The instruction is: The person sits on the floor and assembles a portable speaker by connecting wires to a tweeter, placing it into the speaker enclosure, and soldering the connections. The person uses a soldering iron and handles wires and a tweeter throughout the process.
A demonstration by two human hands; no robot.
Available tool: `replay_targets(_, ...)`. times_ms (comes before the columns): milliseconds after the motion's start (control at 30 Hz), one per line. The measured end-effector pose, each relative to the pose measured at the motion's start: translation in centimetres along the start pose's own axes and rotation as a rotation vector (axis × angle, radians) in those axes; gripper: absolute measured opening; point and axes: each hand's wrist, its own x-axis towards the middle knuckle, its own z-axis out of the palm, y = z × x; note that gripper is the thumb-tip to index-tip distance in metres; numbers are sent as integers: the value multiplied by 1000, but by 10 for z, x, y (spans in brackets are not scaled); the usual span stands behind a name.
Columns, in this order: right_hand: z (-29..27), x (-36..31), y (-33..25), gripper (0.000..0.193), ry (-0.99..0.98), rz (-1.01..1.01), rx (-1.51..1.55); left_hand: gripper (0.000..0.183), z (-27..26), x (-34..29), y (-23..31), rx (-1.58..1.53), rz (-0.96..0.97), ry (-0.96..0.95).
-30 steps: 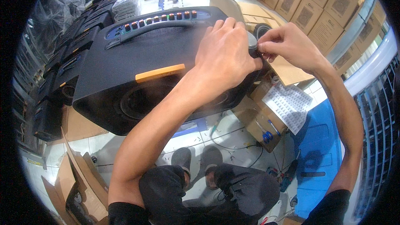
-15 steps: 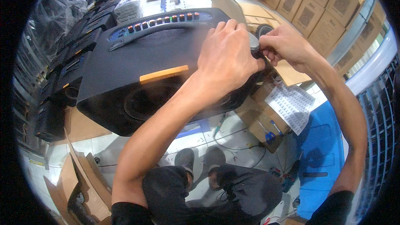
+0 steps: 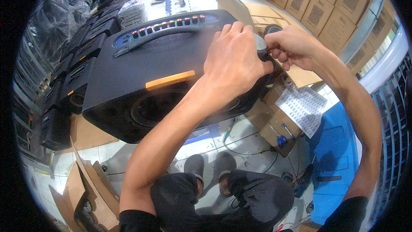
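Fine work at the black speaker (image 3: 128,73) seems in hand; left hand (image 3: 234,60) lies over its end, right hand (image 3: 294,49) curls beside a round grey piece (image 3: 260,43); finger grips I cannot tell; next calls for steadiness.

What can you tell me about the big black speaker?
The speaker is a bulky, matte-black cabinet with its handle and knobbed blue panel uppermost. A yellow-orange strip sits along the upper front edge, above a round driver. The left hand rests on its right end; whether the right hand touches it is unclear.
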Motion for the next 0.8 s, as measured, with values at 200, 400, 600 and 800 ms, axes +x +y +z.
replay_targets(200, -7, 4, 10, 18, -42, -90, -7, 63, 0, 0, 0, 1, -3, 3)
replay_targets(400, -27, -3, 25, 17, 128, -651, -288, 62, 0, 0, 0, -1, -11, -5)
replay_targets(600, -38, -1, 44, 27, 154, -1394, -820, 63, 0, 0, 0, 2, -13, -2)
replay_targets(800, -39, 15, 47, 36, 164, -1572, -960, 64, 0, 0, 1, 0, -24, -5)
